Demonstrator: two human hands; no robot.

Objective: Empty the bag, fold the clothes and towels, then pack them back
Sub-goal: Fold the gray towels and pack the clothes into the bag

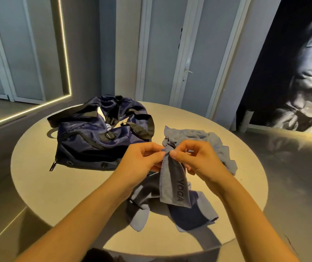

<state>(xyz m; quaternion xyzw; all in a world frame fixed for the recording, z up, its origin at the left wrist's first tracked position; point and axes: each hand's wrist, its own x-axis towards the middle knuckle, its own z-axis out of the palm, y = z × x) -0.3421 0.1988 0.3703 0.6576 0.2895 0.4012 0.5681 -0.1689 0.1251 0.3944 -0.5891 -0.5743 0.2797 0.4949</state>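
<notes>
A: How far along is the work, starting from the nearest things?

B: At the near side of the round table [57, 186] a dark blue and grey cloth [189, 214] lies loose and wrinkled. I see no folded piece anywhere, so I judge the folding is only at its beginning.

A: And the hands?

B: Both are raised a little above the table, close together over its middle. The left hand [142, 157] and the right hand [194, 159] each pinch the top edge of a grey towel strip [174, 186] between thumb and fingers, almost touching each other. The strip hangs down from them, and the word YOGA is printed on it. Its lower end reaches the dark cloth; I cannot tell if they are one piece or two.

A: What is behind the hands?

B: Just behind the right hand lies a crumpled grey-blue cloth [208, 140], also not folded. Farther, to the left of it, the navy bag [94, 140] sits on the table, well apart from the hands. It is open and sagging, and something white [100, 112] shows in its opening.

A: So the emptying is not complete?

B: Probably not fully. Folding remains for all pieces, and packing back has not started.
</notes>
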